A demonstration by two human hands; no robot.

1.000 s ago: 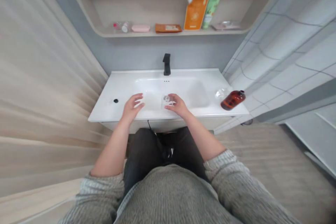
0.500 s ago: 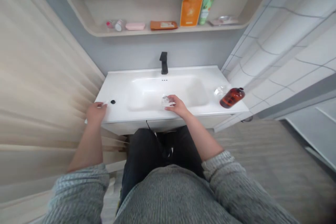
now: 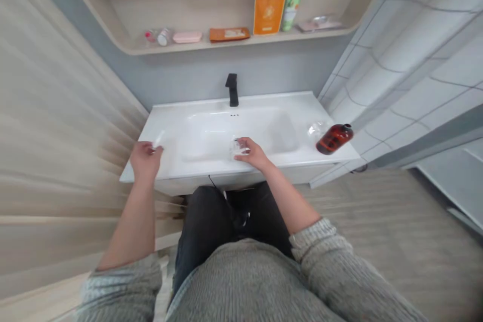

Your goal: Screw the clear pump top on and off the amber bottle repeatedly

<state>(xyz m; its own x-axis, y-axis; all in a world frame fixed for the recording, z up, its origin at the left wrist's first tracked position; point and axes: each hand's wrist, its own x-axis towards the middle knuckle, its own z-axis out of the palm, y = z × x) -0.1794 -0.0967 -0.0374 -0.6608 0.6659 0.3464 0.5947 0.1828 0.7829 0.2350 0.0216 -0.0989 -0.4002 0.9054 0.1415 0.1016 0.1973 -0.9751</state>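
1. Although blur softens this end of the view, the left hand (image 3: 145, 161) is plainly at the left end of the white tabletop (image 3: 196, 173), fingers curled and pinching a thin pale stick (image 3: 159, 139). The stick's exact kind is too small to tell. It looks light and stiff, and the pinch at its lower end appears adequate.
2. On the wooden shelf (image 3: 181, 49) behind stand small bottles (image 3: 163, 37), a pink soap box (image 3: 187, 36) and an orange-brown pouch (image 3: 229, 34). All are out of reach of the work area. A black faucet (image 3: 232, 89) rises behind the basin (image 3: 211, 136).
3. The right hand (image 3: 253, 155) is palm-down with fingers closed on a clear glass tumbler (image 3: 237, 148), located at the front of the basin. Whether the tumbler is lifted or resting cannot be determined. It is judged light but fragile, and slippery if wet; the body is the safest hold, with the basin's hard surface the main hazard.
4. Further right, an orange carton (image 3: 269, 6) and a green tube (image 3: 293, 0) stand on the shelf.
5. At the far right of the tabletop, a clear object (image 3: 315, 131), too blurred to name, lies just beside an amber bottle (image 3: 335, 139) on its side. Neither obstructs the hands.
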